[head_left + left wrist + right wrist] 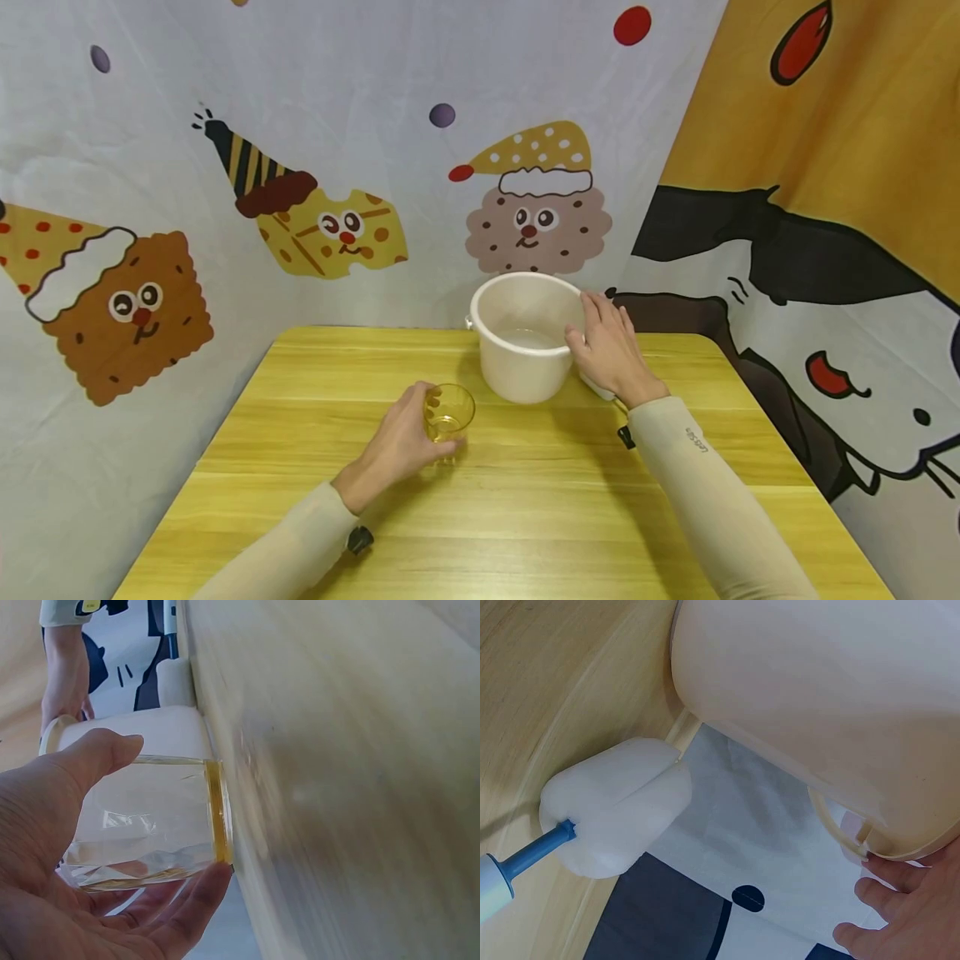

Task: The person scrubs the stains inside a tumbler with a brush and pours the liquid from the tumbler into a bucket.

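Note:
In the head view my left hand (401, 437) holds a clear, yellow-tinted glass (450, 412), thumb on one side and fingers on the other. The left wrist view shows the thumb and fingers around the glass (150, 817), whose thick amber base is close over the table. My right hand (611, 346) rests at the right rim of a white bucket (521, 367), thumb at the near rim and the other fingers spread. Up close in the right wrist view, those fingers (892, 900) are loosely extended by the rim and the bucket's cream handle.
Right of the bucket, on the wooden table (495, 517), lies a white sponge brush (619, 806) with a blue stem, mostly hidden by the right hand in the head view. Behind the table hangs a cartoon-printed cloth (360, 67).

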`<state>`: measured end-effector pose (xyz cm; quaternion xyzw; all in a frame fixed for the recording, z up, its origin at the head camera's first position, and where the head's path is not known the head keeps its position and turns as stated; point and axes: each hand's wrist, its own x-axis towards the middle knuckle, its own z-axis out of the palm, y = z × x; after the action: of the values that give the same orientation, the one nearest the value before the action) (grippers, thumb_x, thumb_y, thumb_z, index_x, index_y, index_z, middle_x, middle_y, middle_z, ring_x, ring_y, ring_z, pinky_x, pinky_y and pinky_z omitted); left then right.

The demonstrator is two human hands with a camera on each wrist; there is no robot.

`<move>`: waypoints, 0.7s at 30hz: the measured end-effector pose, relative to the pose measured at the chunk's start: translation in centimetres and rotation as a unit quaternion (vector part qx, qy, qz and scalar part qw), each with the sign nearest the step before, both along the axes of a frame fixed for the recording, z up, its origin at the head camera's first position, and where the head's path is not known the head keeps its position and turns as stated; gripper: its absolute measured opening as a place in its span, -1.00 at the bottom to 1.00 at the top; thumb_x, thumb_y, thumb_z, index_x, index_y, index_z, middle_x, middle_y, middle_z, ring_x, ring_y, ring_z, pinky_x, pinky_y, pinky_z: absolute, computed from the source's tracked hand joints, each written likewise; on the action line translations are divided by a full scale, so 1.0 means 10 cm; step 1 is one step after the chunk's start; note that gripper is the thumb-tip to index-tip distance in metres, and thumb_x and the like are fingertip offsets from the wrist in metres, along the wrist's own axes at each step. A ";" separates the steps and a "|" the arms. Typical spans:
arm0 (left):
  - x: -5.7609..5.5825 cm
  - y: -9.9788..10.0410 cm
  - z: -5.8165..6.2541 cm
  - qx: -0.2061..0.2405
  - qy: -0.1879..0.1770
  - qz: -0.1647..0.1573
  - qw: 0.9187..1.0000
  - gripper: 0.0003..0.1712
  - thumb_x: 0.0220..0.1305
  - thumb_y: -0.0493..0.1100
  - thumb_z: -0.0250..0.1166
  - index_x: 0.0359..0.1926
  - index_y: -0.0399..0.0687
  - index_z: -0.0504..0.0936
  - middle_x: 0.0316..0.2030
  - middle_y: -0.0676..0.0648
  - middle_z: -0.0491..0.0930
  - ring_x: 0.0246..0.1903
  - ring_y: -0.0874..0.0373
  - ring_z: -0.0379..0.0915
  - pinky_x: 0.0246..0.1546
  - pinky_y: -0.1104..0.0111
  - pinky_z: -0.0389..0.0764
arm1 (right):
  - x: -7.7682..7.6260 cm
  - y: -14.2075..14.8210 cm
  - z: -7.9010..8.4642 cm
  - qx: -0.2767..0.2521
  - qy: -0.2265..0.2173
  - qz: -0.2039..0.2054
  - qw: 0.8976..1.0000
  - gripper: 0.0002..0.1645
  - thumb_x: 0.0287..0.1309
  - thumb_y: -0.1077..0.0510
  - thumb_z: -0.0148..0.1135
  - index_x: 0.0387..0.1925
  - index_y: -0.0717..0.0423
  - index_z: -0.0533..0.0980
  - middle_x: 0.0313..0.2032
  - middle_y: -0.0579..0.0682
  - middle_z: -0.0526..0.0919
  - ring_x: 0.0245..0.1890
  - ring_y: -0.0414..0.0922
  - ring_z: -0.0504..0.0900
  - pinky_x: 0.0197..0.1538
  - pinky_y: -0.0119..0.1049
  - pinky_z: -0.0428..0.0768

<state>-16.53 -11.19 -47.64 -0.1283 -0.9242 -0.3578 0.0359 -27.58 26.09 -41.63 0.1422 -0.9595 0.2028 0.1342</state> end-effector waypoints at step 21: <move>-0.01 0.01 -0.08 0.004 -0.037 -0.018 0.999 0.03 0.15 0.06 0.87 0.45 -0.26 0.53 0.29 -0.32 0.73 0.23 -0.24 0.76 0.21 -0.06 0.90 | 0.01 -0.01 0.01 -0.001 -0.003 0.002 1.000 -0.03 0.80 -0.24 -0.20 0.86 0.31 0.08 0.81 0.38 0.17 0.86 0.39 0.08 0.87 0.55 -0.10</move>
<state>-16.58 -11.12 -48.48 -0.1315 -0.9212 -0.3662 -0.0045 -27.53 26.04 -41.51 0.1433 -0.9594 0.2043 0.1315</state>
